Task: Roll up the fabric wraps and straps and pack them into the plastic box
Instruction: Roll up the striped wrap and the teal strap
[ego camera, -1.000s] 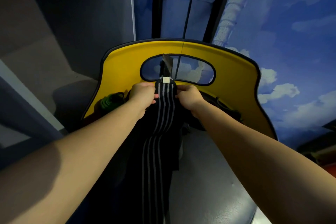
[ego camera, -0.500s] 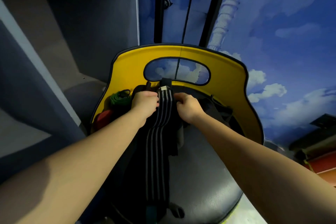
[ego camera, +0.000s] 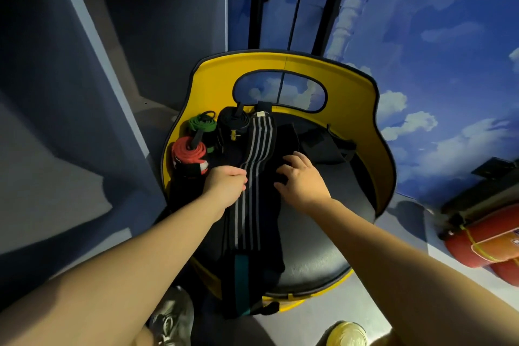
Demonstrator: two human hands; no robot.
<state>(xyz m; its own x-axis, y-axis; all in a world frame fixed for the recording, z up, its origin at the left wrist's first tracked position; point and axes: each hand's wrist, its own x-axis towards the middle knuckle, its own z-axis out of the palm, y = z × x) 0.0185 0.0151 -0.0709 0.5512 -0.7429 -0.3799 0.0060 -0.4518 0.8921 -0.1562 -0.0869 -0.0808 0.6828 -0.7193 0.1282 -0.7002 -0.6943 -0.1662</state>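
Both hands are lowering the striped wrap [ego camera: 254, 174] from the chair back's cutout onto the black padded seat [ego camera: 317, 247]. Left hand [ego camera: 224, 185] is pinching its left edge; right hand [ego camera: 302, 180] is lying spread, fingers relaxed, on dark fabric [ego camera: 280, 146] whose folds are hard to make out. Rolled red [ego camera: 188, 156], green [ego camera: 202, 124] and black wraps [ego camera: 233, 126] are sitting at far left against the yellow chair back [ego camera: 351, 84]. No box is showing.

Black wrap [ego camera: 254, 177] with grey stripes, red-and-white roll [ego camera: 188, 155], green strap [ego camera: 202, 124], yellow chair back [ego camera: 351, 87]
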